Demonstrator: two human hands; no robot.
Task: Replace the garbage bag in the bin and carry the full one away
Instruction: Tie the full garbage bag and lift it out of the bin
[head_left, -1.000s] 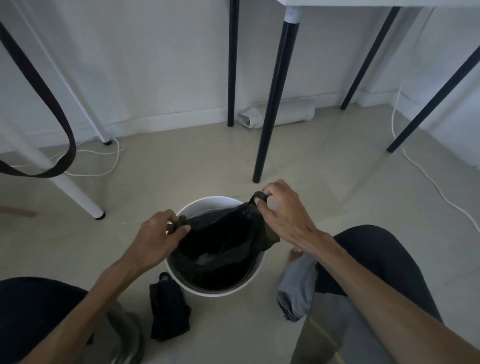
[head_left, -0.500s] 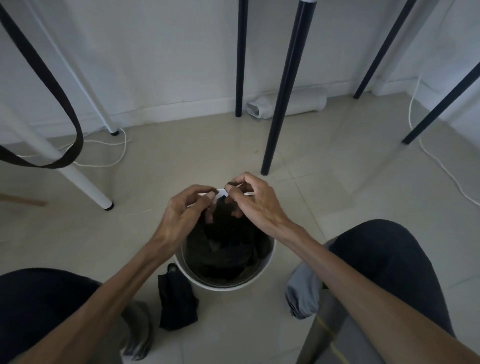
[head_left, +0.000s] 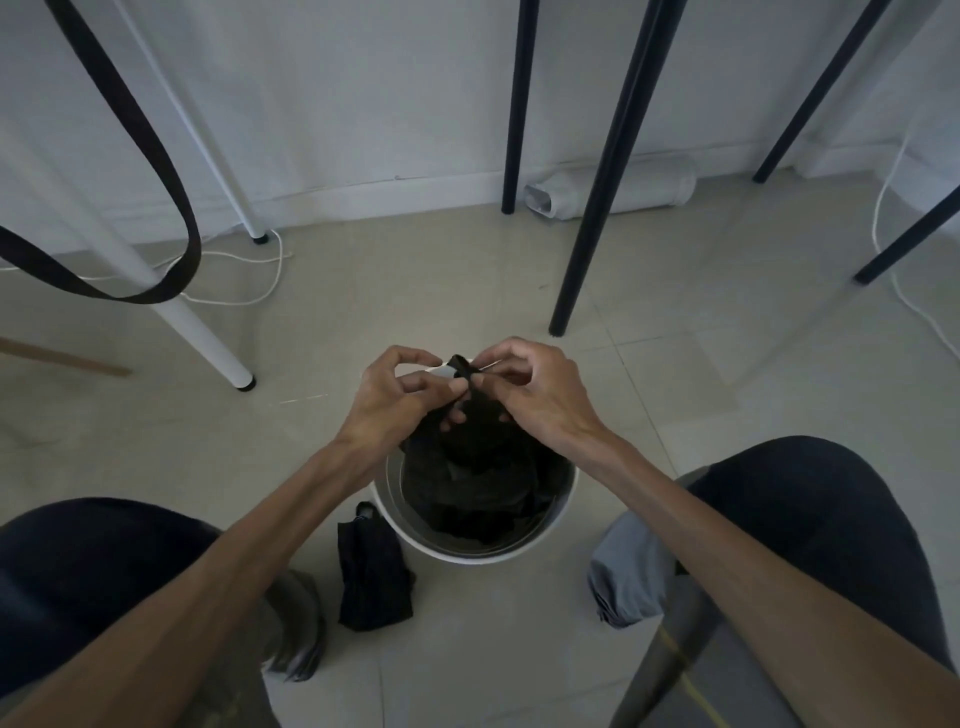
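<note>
A round white bin (head_left: 561, 525) stands on the tiled floor between my knees. Inside it sits the full black garbage bag (head_left: 478, 483), its top gathered up above the rim. My left hand (head_left: 395, 405) and my right hand (head_left: 535, 400) meet over the far side of the bin, both pinching the bag's bunched top ends, which cross between my fingertips. A folded black bag (head_left: 371, 577) lies on the floor just left of the bin.
Black table legs (head_left: 597, 208) rise right behind the bin. White legs (head_left: 197, 332) and a hanging black strap (head_left: 156, 171) are at the left. White cables (head_left: 260, 291) trail on the floor, and a white tube (head_left: 613, 189) lies by the wall.
My hands came together from the bin's two sides, drawing the bag's edges into a bunch at the middle. My view has tilted slightly downward.
</note>
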